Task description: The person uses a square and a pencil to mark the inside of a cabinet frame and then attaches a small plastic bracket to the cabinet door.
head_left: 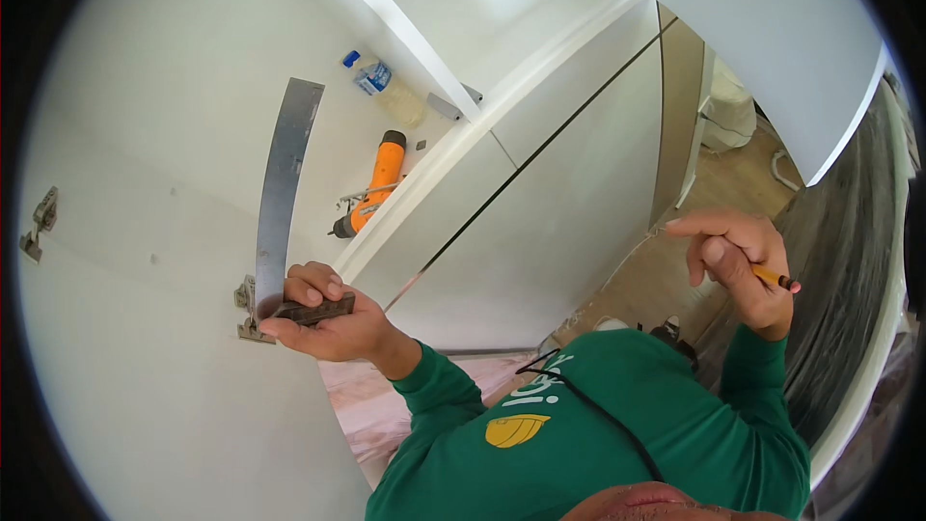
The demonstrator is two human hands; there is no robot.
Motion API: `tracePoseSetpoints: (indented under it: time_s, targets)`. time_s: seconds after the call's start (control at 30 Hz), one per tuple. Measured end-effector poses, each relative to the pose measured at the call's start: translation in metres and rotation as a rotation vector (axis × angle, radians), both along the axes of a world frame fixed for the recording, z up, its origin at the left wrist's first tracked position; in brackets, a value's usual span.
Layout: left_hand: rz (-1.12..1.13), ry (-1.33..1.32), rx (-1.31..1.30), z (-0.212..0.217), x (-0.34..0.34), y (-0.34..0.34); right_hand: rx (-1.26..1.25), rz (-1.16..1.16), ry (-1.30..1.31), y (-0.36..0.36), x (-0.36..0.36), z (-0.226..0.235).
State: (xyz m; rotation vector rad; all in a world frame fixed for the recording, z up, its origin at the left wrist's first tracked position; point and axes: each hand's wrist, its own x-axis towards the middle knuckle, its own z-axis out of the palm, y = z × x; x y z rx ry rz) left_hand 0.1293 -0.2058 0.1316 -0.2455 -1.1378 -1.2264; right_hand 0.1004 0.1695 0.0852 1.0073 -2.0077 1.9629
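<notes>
My left hand [333, 318] is closed around the dark stock of a try square [289, 164]. Its long steel blade stands up from the hand, in front of the white cabinet's inside. Right beside those fingers, a metal hinge [249, 314] is fixed to the white panel. On the other side, my right hand [743, 265] is held away from the cabinet with its index finger stretched out to the left. A yellow pencil [772, 277] is tucked in that hand, its red-tipped end sticking out to the right.
An orange cordless drill [382, 178] and a blue-capped plastic bottle [386, 89] lie inside the cabinet [145, 125]. Another hinge [40, 224] sits on the far left panel. An open white door [772, 48] hangs at upper right, above a plastic-covered surface [839, 232].
</notes>
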Motion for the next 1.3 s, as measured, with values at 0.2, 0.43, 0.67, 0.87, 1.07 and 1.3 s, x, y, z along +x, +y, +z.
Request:
tracePoseSetpoints:
  time_s: [0.2, 0.43, 0.67, 0.87, 1.07, 1.3]
  targets:
    - [-0.063, 0.038, 0.013, 0.003, 0.002, -0.022, -0.126, -0.16, -0.338, -0.012, 0.018, -0.016]
    - [-0.344, 0.007, 0.013, -0.014, -0.007, -0.007, -0.226, -0.184, 0.073, -0.001, 0.025, -0.02]
    - [-0.994, -0.081, 0.158, -0.065, -0.038, 0.082, -0.243, -0.969, 0.442, 0.061, 0.016, 0.007]
    - [-1.268, -0.264, -0.036, -0.119, -0.065, 0.12, -0.119, -1.164, 0.257, 0.073, 0.01, -0.002]
    - [-1.508, -0.441, 0.217, -0.109, -0.049, 0.164, -0.284, -1.199, 0.122, 0.064, 0.025, -0.002]
    - [-1.118, -0.393, -0.427, -0.127, -0.08, 0.261, -0.081, -0.898, 0.004, 0.025, 0.059, 0.001]
